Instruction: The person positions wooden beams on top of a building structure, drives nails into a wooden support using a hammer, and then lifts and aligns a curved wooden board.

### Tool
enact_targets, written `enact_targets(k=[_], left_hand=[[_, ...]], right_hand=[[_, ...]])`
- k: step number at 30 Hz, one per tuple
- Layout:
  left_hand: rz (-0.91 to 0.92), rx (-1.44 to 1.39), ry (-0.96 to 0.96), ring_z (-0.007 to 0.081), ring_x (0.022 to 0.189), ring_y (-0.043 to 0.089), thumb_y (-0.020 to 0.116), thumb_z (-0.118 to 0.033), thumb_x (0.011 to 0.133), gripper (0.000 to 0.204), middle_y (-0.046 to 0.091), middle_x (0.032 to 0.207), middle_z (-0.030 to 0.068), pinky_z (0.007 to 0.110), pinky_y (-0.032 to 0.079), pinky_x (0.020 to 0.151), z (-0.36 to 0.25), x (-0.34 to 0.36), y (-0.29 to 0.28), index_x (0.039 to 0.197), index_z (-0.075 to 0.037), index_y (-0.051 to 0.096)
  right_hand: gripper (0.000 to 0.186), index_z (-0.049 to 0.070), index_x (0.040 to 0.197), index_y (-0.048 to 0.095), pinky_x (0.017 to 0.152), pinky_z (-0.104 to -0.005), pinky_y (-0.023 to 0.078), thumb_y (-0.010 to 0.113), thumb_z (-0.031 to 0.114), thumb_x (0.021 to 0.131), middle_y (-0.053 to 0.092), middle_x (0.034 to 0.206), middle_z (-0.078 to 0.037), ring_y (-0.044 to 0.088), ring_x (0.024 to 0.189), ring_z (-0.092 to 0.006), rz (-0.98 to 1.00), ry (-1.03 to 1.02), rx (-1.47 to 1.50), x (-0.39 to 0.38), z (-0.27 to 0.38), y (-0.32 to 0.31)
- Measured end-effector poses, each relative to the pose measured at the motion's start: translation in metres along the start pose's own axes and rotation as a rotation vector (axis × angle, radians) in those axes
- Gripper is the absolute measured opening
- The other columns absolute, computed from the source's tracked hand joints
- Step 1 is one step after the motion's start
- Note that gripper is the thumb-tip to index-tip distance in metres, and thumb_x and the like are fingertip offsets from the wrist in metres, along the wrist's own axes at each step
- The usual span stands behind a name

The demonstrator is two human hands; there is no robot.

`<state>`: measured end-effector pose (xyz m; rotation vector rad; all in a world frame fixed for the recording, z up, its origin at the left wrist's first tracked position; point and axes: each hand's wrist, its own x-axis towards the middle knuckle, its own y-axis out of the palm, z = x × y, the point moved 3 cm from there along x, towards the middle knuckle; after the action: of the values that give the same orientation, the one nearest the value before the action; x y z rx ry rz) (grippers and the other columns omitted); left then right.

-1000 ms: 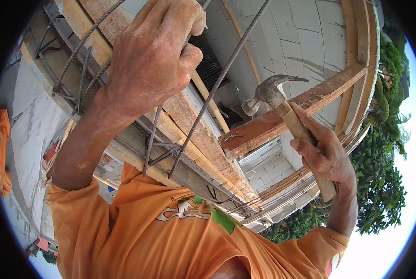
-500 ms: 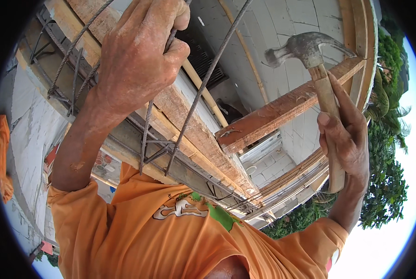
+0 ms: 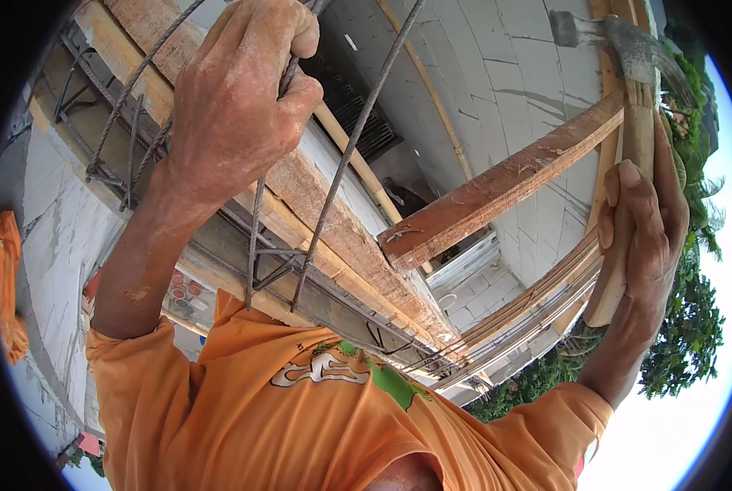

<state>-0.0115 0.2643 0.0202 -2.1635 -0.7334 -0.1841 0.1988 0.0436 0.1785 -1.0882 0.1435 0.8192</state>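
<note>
The left hand (image 3: 239, 106) is closed in a fist around a ribbed steel bar (image 3: 255, 237), gripping it near the top of the picture; the bar runs down from the fist and ends just above the orange shirt (image 3: 300, 417). A second bar (image 3: 349, 155) slants beside it, untouched by the fingers, and thin wire ties link the two low down. Behind the fist lies a long plank (image 3: 333, 221), running from upper left toward lower right, with more bars and stirrups (image 3: 108, 139) along its left side.

The right hand (image 3: 640, 233) is clamped around the wooden handle of a hammer (image 3: 636, 114), fingers wrapped and thumb laid along the shaft. The hammer stands nearly upright at the right side, its steel head at the top edge, claw pointing left. The head is clear of the wood, above a reddish beam (image 3: 505, 192) that slopes up from centre to right; the beam's cut end, with a bent nail in it, sits near the middle.

Beyond these are a pale block wall (image 3: 497, 74), curved boards (image 3: 538, 303) at the lower right, and green trees (image 3: 685, 327) against bright sky. An orange cloth (image 3: 6, 278) hangs at the far left.
</note>
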Motion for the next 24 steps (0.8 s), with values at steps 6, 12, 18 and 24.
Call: enact_targets(k=[6,12,18,24], left_hand=[[0.0,-0.03,0.071,0.0316,0.111,0.063,0.067,0.01,0.074,0.033,0.058,0.099,0.0119,0.044,0.05,0.093,-0.011,0.011,0.0,0.099,-0.005,0.053],[0.038,0.006,-0.034,0.034,0.112,0.063,0.066,0.01,0.073,0.032,0.06,0.102,0.0136,0.044,0.05,0.093,-0.001,0.001,0.0,0.097,-0.005,0.052],[-0.02,-0.022,0.067,0.0319,0.108,0.064,0.067,0.009,0.074,0.031,0.06,0.101,0.0136,0.043,0.05,0.092,-0.011,0.016,0.002,0.097,-0.005,0.052],[0.062,-0.012,-0.087,0.0327,0.109,0.064,0.067,0.009,0.073,0.032,0.06,0.099,0.0126,0.044,0.05,0.093,0.002,-0.003,0.002,0.098,-0.005,0.052]], right_hand=[[0.066,0.002,0.154,0.04,0.071,-0.0423,0.058,0.062,0.015,0.093,0.071,0.075,-0.016,0.07,0.068,-0.0284,0.483,-0.151,-0.427,-0.039,-0.037,0.051],[0.069,-0.002,0.152,0.042,0.043,-0.0245,0.046,0.064,0.028,0.094,0.058,0.065,-0.001,0.055,0.049,-0.0082,-0.026,-0.036,-0.057,-0.008,-0.004,0.008],[0.072,0.005,0.158,0.035,0.073,-0.0427,0.054,0.065,0.016,0.093,0.07,0.078,-0.019,0.07,0.069,-0.0271,0.535,-0.216,-0.453,-0.045,-0.042,0.046],[0.067,0.0,0.153,0.041,0.047,-0.0251,0.047,0.064,0.021,0.094,0.063,0.072,-0.005,0.056,0.05,-0.0082,0.11,-0.06,-0.069,-0.015,-0.006,0.017]])
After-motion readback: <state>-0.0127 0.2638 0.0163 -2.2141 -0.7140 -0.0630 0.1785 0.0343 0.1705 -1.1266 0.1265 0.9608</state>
